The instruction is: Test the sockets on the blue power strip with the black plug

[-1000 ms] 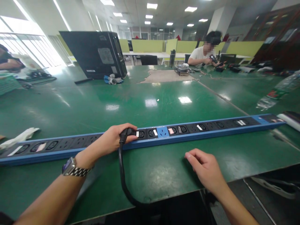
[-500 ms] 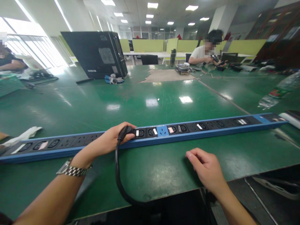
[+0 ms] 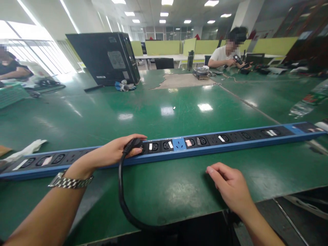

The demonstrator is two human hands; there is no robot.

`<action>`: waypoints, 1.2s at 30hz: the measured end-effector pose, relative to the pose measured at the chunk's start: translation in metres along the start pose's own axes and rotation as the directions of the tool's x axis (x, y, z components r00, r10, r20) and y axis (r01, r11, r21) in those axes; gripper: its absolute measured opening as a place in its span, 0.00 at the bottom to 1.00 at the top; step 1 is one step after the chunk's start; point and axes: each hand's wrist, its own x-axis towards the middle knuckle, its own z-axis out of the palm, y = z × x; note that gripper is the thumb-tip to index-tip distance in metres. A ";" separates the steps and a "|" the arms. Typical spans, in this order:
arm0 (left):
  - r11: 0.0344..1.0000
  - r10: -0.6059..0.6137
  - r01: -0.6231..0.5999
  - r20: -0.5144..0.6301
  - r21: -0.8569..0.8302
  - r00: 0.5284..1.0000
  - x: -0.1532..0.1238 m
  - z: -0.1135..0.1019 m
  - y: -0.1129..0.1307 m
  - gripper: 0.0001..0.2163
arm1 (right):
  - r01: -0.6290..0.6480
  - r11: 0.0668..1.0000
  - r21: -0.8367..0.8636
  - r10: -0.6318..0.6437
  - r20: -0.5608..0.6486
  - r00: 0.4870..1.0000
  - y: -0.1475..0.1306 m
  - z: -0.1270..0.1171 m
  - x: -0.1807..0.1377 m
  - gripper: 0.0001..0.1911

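Note:
A long blue power strip (image 3: 164, 156) with black sockets lies across the green table (image 3: 102, 114). My left hand (image 3: 115, 150) is closed around a black power plug (image 3: 132, 147) at the strip's sockets, left of the blue socket (image 3: 178, 145). How deep the plug sits cannot be seen, since my fingers cover it. Its thick black cable (image 3: 123, 198) loops down over the table's front edge. My right hand (image 3: 229, 182) hovers or rests near the front edge, below the strip, fingers curled with thumb against them. No object shows in it.
A black computer case (image 3: 99, 59) stands at the back left, with gloves (image 3: 125, 85) beside it. A plastic bottle (image 3: 310, 99) lies at the right. A white cloth-like item (image 3: 28, 149) lies at the left. A person (image 3: 229, 51) sits across the table, another person (image 3: 12, 68) far left.
My left hand and the plug have shifted slightly left along the strip, and the cable's loop moved with them. My right hand stays curled in nearly the same place.

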 end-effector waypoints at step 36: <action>0.969 0.205 -0.124 -0.413 0.216 0.887 0.060 0.092 0.085 0.16 | -0.003 1.000 0.025 0.003 -0.005 1.000 -0.001 0.000 0.000 0.21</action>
